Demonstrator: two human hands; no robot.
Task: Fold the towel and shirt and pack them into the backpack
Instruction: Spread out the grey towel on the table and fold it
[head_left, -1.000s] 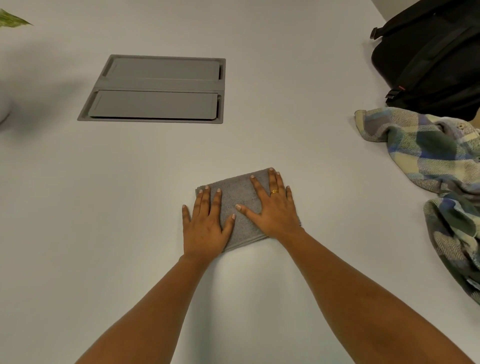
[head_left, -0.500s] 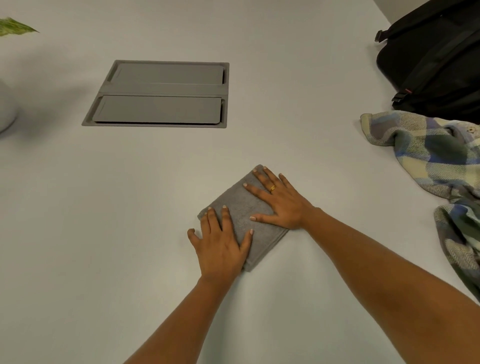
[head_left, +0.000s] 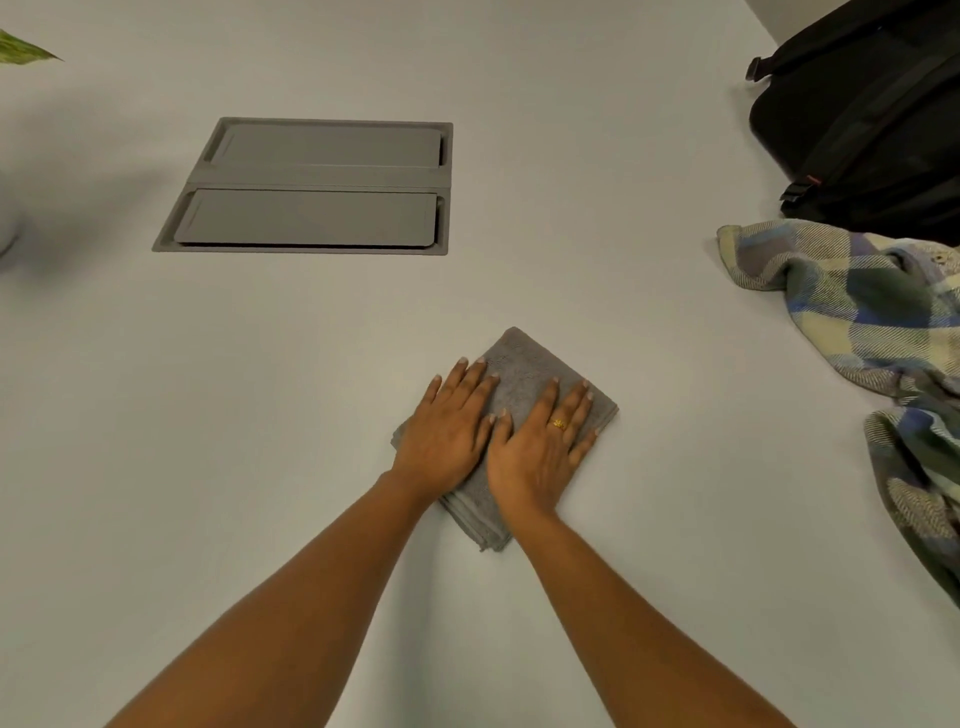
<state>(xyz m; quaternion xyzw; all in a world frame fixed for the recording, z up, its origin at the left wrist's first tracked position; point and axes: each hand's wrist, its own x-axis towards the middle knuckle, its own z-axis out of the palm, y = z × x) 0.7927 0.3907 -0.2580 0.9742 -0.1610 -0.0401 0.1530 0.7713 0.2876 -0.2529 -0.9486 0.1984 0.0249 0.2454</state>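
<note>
A small grey towel (head_left: 524, 364), folded into a thick square and turned like a diamond, lies on the white table (head_left: 260, 415) in front of me. My left hand (head_left: 447, 431) rests flat on its left part, fingers spread. Beside it, my right hand (head_left: 540, 447), with a gold ring, presses flat on the right part. Neither hand grips the cloth. A crumpled plaid shirt (head_left: 852, 312) in blue, green and cream lies at the right edge. Behind it, at the far right, sits the black backpack (head_left: 862, 119).
A grey recessed cable hatch (head_left: 311, 187) with two lids is set into the table at the far left of centre. A green leaf tip (head_left: 26, 52) and the side of a white pot (head_left: 5, 228) show at the left edge.
The towel has turned on the table. My right hand has swung from the towel's far corner to lie beside my left hand, both now flat on top.
</note>
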